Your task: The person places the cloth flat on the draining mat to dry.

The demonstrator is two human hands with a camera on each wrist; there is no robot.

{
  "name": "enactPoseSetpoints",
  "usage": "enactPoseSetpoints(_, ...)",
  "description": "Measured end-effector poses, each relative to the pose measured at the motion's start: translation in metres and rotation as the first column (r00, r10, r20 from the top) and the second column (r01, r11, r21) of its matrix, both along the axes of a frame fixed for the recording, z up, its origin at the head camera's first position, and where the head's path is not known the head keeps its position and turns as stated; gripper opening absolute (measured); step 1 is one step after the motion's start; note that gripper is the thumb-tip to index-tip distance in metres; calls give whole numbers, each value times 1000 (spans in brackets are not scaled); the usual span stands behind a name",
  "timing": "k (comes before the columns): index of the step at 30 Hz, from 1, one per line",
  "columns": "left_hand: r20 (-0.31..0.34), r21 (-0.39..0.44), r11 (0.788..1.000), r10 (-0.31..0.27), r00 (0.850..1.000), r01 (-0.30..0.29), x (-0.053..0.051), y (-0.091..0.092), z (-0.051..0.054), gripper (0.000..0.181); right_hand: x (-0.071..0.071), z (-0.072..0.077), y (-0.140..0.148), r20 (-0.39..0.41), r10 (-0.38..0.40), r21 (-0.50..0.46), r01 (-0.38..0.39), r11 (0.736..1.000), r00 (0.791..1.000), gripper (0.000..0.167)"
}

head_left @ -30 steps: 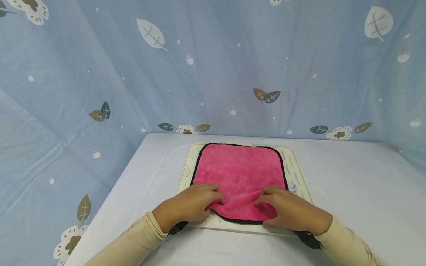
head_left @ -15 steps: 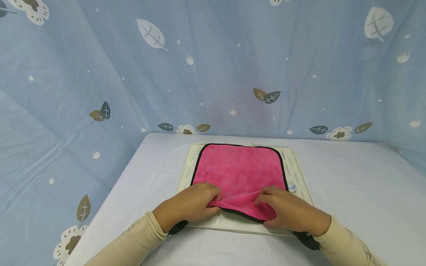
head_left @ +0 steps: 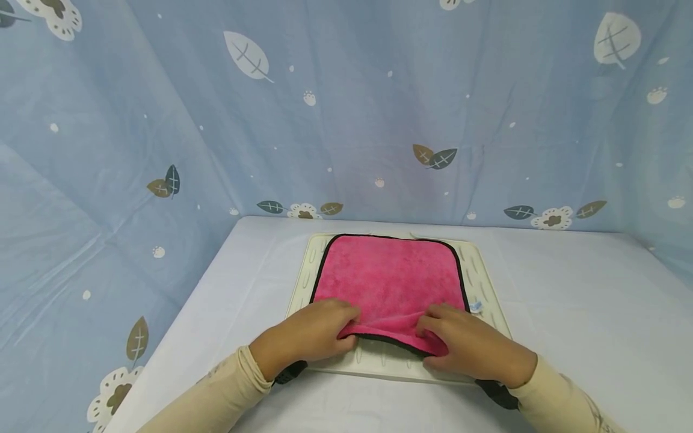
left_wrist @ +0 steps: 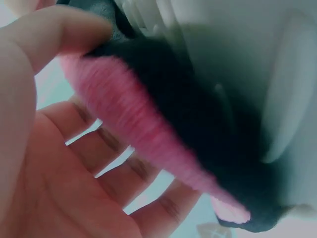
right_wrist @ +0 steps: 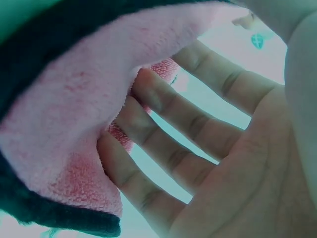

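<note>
A pink plush cloth (head_left: 390, 270) with black edging lies over a cream ridged board (head_left: 373, 362) on the table. Its near edge is raised and bunched between the two hands. At the near left corner my left hand (head_left: 314, 331) pinches the cloth; in the left wrist view the thumb lies against the black-edged border and the fingers are behind the pink fold (left_wrist: 124, 109). My right hand (head_left: 471, 343) pinches the near right corner. In the right wrist view, its fingers (right_wrist: 183, 119) reach behind the plush. The thumb tip there is out of sight.
White cloth (head_left: 585, 300) covers the table. A small blue and white tag (head_left: 476, 307) sticks out at the cloth's right side. Behind and to the left hangs a blue curtain (head_left: 346, 120) printed with leaves and flowers.
The left hand has taken hold of the cloth's near left edge. That near edge has lifted and moved away from the person, baring more of the board. The right hand keeps its grip.
</note>
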State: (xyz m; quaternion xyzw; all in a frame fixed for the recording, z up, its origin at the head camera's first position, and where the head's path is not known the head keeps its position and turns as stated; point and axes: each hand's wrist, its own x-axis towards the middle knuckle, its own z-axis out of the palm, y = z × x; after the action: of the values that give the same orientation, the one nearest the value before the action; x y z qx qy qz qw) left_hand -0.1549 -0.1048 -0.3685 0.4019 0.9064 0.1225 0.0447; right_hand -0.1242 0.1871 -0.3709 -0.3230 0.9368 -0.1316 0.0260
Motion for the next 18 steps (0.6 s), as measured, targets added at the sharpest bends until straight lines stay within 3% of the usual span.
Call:
enactPoseSetpoints(3, 2, -5, 1000, 23, 1000, -23, 1, 0, 2, 19, 0, 0, 0, -13, 5, 9, -5, 1000, 1000, 37)
enactPoseSetpoints(7, 7, -23, 999, 37, 999, -37, 3, -1, 6, 19, 0, 1, 1, -53, 20, 14, -19, 1000, 998, 27)
enactPoseSetpoints(18, -30, -33, 999, -26, 999, 25, 1, -7, 13, 22, -1, 20, 9, -28, 34, -48, -36, 998, 999, 17)
